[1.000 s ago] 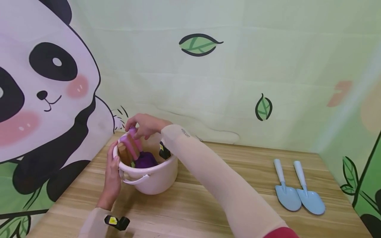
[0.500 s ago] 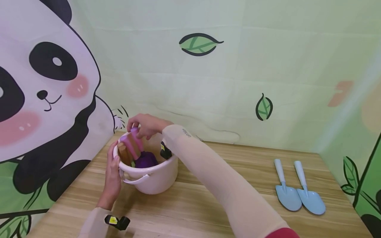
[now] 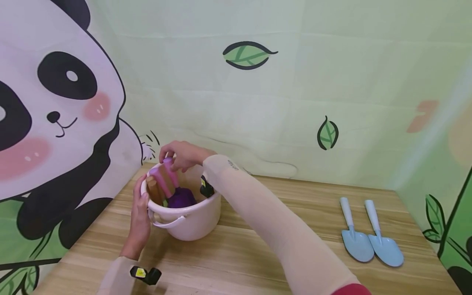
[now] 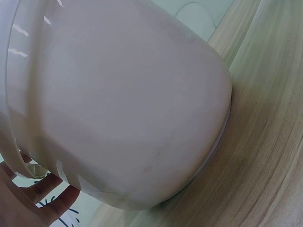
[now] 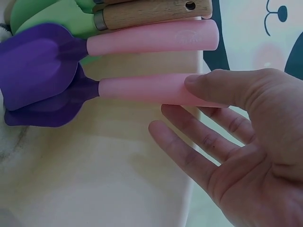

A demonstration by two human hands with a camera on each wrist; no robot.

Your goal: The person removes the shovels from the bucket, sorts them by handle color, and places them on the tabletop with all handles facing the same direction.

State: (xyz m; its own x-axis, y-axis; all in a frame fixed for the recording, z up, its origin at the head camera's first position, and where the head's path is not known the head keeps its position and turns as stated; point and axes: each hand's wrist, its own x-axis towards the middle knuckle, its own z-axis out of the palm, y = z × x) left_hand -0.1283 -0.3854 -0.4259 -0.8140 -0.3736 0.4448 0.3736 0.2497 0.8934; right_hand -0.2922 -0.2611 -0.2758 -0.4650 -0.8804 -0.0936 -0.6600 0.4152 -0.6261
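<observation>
A white bucket (image 3: pixel 195 225) stands on the wooden table, its handle hanging at the front. My left hand (image 3: pixel 139 213) holds the bucket's left side near the rim; in the left wrist view its fingers (image 4: pixel 61 201) lie against the outer wall. Inside lean two toy trowels with purple blades and pink handles. My right hand (image 3: pixel 186 155) reaches over the rim and pinches the top of one pink-handled trowel (image 5: pixel 137 89) between thumb and fingers. The other pink-handled trowel (image 5: pixel 151 39) leans beside it, untouched.
Green-bladed trowels with wooden handles (image 5: pixel 156 14) also stand in the bucket. Two light blue trowels (image 3: pixel 357 243) (image 3: pixel 387 250) lie on the table (image 3: pixel 258 250) at the right. A printed panda backdrop (image 3: pixel 273 102) hangs close behind the bucket.
My right hand has shifted slightly right with the pinched trowel handle, which now stands a little farther from the other pink handle. The left hand and bucket stay in place.
</observation>
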